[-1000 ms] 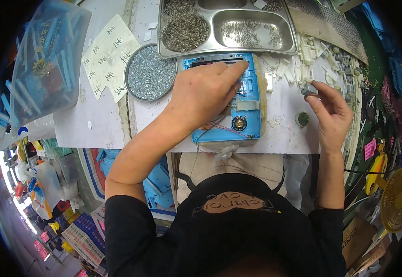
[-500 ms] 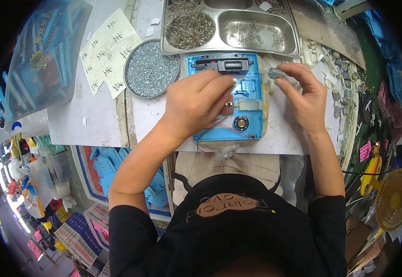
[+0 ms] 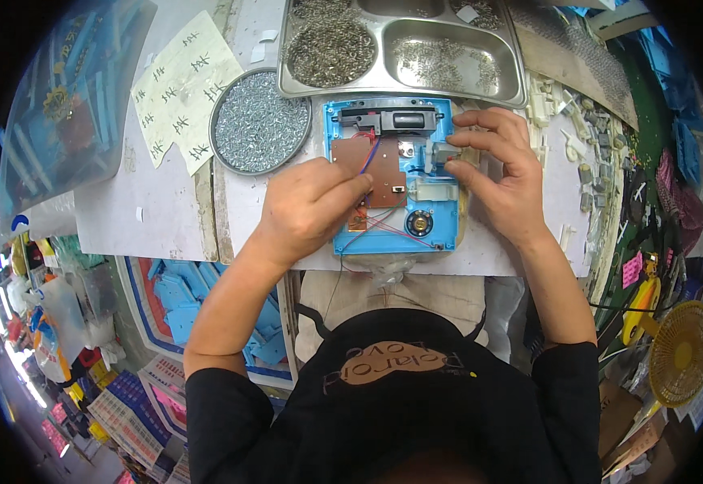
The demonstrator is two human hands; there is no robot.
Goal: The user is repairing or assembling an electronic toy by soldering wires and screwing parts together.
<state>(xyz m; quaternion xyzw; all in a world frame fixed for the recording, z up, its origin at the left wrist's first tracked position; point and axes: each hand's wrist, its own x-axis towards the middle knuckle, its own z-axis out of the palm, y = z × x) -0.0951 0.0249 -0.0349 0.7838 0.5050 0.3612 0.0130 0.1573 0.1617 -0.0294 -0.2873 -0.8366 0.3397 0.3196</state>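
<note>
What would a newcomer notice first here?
Probably the blue case near the picture's middle, the left hand over its left side and the right hand holding a grey part at its right. Next come the metal tray, beyond the case, and the round dish, on the case's left.

Location type: assembly workshop. Indicators: a compartmented metal tray [image 3: 380, 52] of small metal parts [image 3: 329, 52] toward the far edge of the tabletop [image 3: 158, 202]; a round dish [image 3: 261, 172] of silvery hardware [image 3: 261, 121]; an open blue housing [image 3: 442, 222] with circuit board [image 3: 381, 173] at the near edge; blue mouldings [image 3: 182, 292] stocked below that edge.
</note>
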